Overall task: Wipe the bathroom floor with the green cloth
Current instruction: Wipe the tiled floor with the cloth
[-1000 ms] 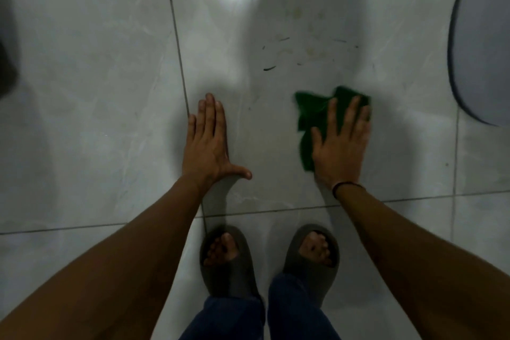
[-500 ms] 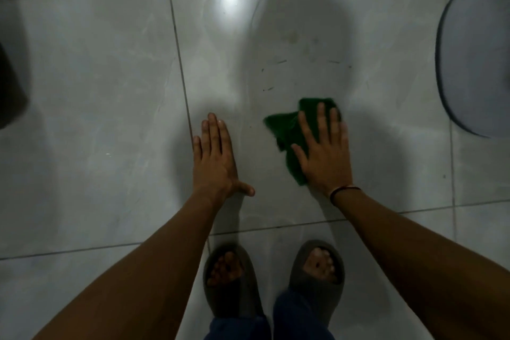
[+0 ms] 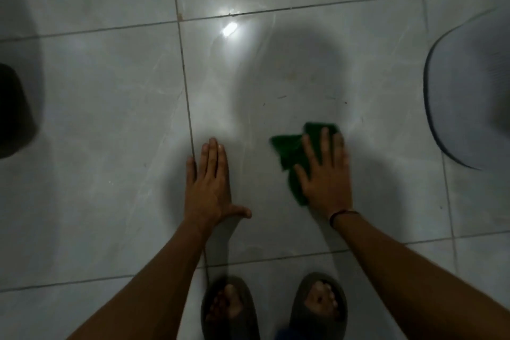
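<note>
The green cloth [image 3: 291, 150] lies crumpled on the glossy grey tiled floor [image 3: 110, 119], right of centre. My right hand [image 3: 324, 174] presses flat on top of it with fingers spread, covering its right half. My left hand [image 3: 209, 182] rests palm down on the bare tile beside a grout line, fingers together and thumb out, holding nothing. A few small dark specks and faint stains [image 3: 287, 96] mark the tile just beyond the cloth.
My two feet in dark slippers [image 3: 230, 309] stand at the bottom edge. A pale rounded object [image 3: 469, 91] sits at the right edge. A dark object [image 3: 13, 110] is at the left edge. A light glare [image 3: 229, 29] reflects off the floor.
My right hand slid the cloth leftward, then back slightly to the right. The view shifted so hands and feet appear lower. My left hand stayed planted.
</note>
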